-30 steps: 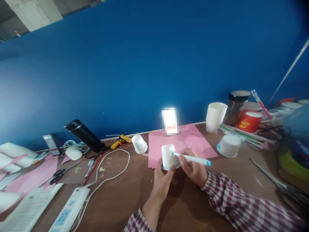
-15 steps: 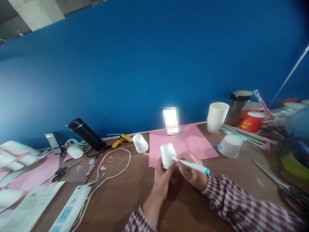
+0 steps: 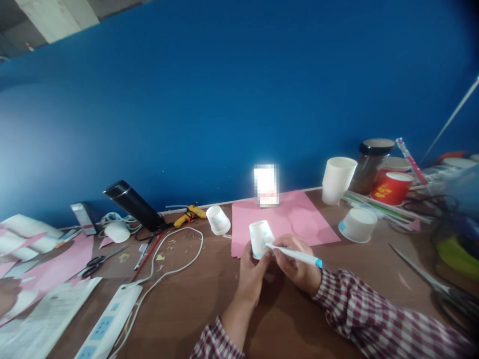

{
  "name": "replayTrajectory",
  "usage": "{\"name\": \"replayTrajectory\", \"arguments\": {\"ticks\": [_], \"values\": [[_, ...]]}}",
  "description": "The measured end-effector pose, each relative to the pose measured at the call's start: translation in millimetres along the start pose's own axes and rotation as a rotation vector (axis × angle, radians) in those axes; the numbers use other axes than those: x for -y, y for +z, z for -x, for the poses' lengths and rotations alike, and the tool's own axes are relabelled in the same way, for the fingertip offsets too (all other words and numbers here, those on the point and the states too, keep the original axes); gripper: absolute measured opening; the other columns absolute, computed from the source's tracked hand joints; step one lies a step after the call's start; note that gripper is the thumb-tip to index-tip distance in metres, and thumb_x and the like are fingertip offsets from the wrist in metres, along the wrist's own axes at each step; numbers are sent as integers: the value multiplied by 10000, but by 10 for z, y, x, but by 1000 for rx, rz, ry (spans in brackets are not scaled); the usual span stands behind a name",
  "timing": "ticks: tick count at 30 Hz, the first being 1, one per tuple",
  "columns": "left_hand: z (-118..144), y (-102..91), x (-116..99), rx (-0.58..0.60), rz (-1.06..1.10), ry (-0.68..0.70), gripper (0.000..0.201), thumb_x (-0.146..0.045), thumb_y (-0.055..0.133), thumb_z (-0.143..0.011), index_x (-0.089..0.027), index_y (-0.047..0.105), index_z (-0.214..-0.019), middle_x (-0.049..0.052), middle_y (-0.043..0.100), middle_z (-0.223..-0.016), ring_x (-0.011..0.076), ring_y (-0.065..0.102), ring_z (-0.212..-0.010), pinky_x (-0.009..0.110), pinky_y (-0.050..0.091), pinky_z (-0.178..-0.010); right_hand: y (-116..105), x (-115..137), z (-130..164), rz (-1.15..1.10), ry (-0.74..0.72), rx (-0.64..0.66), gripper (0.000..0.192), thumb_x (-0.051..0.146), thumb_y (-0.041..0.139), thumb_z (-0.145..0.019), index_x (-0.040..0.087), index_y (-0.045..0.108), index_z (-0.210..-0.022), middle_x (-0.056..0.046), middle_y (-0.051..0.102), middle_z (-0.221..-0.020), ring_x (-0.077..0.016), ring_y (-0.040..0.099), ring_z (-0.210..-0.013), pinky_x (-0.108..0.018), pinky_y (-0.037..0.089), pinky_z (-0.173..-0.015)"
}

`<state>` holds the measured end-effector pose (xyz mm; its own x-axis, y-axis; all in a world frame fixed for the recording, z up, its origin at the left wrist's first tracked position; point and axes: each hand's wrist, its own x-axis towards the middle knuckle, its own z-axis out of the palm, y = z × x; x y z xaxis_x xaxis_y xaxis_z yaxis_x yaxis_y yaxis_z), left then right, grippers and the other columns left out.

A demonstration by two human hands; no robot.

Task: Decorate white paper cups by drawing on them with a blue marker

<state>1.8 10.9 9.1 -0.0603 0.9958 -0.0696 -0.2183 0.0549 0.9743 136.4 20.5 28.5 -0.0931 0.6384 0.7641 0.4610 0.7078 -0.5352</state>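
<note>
My left hand (image 3: 251, 275) grips a small white paper cup (image 3: 259, 236) held upside down above the brown table (image 3: 194, 309). My right hand (image 3: 297, 264) holds a white marker with a blue end (image 3: 295, 255), and its tip touches the side of that cup. Both sleeves are red and white checked. A pink paper sheet (image 3: 284, 219) lies just behind the hands.
Another small cup (image 3: 218, 220) lies tipped over left of the pink sheet. At the back right are stacked white cups (image 3: 337, 180), an overturned bowl (image 3: 358, 225), a red cup (image 3: 392, 188) and a dark jar (image 3: 370, 166). A power strip (image 3: 108, 326), scissors (image 3: 99, 263) and a glue gun (image 3: 189, 216) lie left.
The marker tip has moved from the cup's upper edge down onto its side, and the cup has turned slightly in my left hand. The view has shifted a little.
</note>
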Motion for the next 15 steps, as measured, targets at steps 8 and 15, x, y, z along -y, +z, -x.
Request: {"name": "replayTrajectory", "arguments": {"ticks": [8,15], "values": [[24,57,-72,-17,14,14,442,-407,736,-669,-140,609,-997,50,656,-849,167,603,-786,276,460,-761,4,-15,13,-10,7,21,51,200,521,-859,201,566,-884,-24,616,-760,-149,600,-657,-277,518,-625],[40,78,-109,-2,33,3,411,-379,732,-680,-140,595,-985,43,654,-824,165,600,-772,270,464,-733,2,-14,8,-23,-6,44,49,179,525,-860,194,561,-889,-24,609,-757,-146,588,-667,-272,499,-631]]}}
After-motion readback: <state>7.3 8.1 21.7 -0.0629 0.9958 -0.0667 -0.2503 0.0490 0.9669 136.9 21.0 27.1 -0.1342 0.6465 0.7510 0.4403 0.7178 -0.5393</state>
